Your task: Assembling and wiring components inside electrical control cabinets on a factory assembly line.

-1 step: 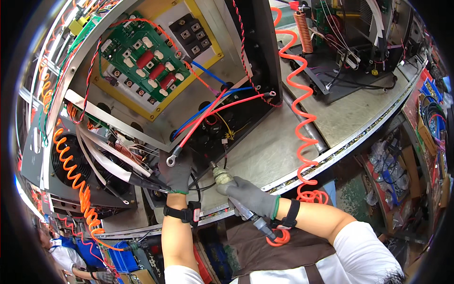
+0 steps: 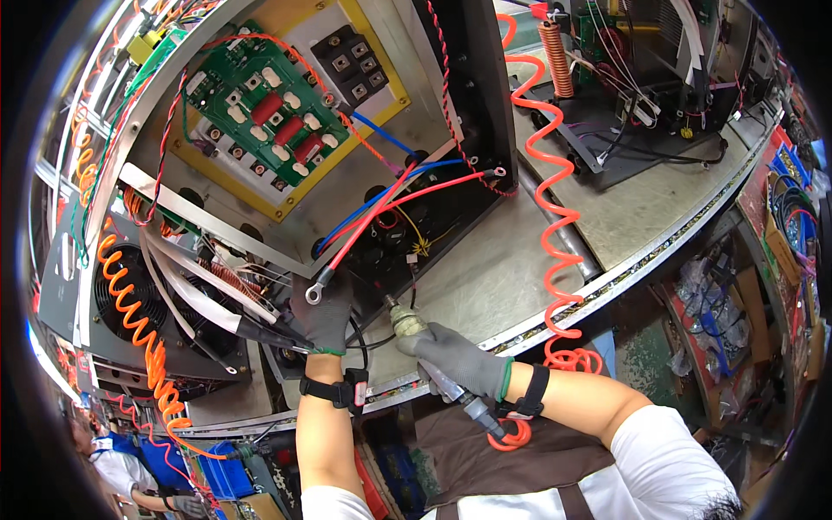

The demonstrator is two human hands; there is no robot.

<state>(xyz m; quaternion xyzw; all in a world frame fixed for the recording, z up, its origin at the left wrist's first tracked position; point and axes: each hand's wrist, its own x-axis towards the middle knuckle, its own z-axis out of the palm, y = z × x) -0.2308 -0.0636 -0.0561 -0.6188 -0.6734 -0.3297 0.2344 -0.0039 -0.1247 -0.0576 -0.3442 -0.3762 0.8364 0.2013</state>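
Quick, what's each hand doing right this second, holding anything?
Left hand: gloved, closed around a red cable near its ring terminal.
Right hand: gloved, closed around an air screwdriver fed by an orange coiled hose.

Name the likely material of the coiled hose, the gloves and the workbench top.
Coiled hose: glossy orange plastic, springy coils. Gloves on the left hand and right hand: grey knit fabric, matte, perhaps coated. Workbench top: dull grey sheet metal, scuffed, probably steel.
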